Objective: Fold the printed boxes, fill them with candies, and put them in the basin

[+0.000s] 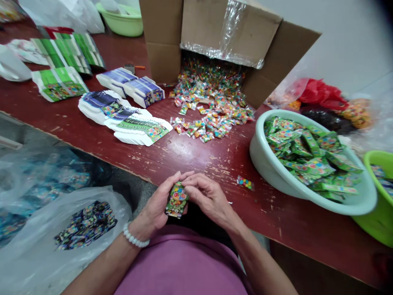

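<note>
Close to my body, at the table's front edge, a small green printed candy box (177, 200) sits in my left hand (156, 205), whose fingers wrap round it. My right hand (208, 196) has its thumb and fingers closed at the box's upper right end; whether something else is pinched there is hidden. To the right lies one clear candy packet (245, 182). Ahead, flat printed cartons (144, 125) are fanned out on the table. Beyond them, many small candy packets (211, 110) spill from a cardboard box (227, 28).
A pale basin (260, 164) of filled green boxes stands at the right, beside a lime green tub (368, 225). Bundled green cartons (59, 84) and purple cartons (144, 90) lie at the left. A plastic bag (101, 213) of dark packets is below the red table (196, 157).
</note>
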{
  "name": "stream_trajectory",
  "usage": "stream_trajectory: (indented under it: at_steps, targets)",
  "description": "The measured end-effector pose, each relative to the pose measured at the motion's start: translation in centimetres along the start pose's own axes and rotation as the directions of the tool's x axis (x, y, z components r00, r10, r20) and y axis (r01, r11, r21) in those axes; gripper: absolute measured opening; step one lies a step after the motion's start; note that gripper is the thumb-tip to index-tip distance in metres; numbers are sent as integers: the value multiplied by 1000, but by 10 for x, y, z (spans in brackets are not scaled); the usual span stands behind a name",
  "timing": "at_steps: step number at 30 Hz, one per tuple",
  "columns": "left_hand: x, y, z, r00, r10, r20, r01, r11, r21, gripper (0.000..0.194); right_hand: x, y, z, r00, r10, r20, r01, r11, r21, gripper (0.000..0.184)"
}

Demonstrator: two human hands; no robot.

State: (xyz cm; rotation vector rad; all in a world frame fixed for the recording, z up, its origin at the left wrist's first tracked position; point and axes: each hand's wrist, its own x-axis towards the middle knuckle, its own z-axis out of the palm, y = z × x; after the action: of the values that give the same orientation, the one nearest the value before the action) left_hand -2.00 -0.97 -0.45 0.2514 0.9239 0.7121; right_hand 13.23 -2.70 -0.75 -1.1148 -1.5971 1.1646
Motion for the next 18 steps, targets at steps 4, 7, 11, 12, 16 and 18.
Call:
stream_trajectory:
  at_steps: [4, 7, 11, 12, 16, 18]
  targets:
    - [4, 2, 5, 997, 35, -75, -44, 992, -116, 34, -10, 1, 14, 990, -140, 19, 134, 889, -437, 71]
    - [8, 2, 8, 993, 67, -97, -70, 997, -24, 39, -7, 5, 18, 990, -101, 98, 140, 767, -627, 89]
    - [7, 3, 9, 993, 118, 13, -118, 984, 130, 51, 0, -4, -1, 972, -232, 43, 199, 704, -682, 76]
    - [7, 5, 8, 990, 129, 52, -136, 975, 177, 57, 0, -12, -13, 957, -290, 2, 210, 687, -695, 73]
    - [17, 30, -9, 904, 425, 47, -374, 733, 569, 66, -18, -48, -96, 843, -464, -271, 1, 506, -862, 72]
    - [28, 55, -24, 728, 680, 91, -454, 378, 807, 58, -26, -56, -145, 699, -613, -369, -226, 300, -927, 97]
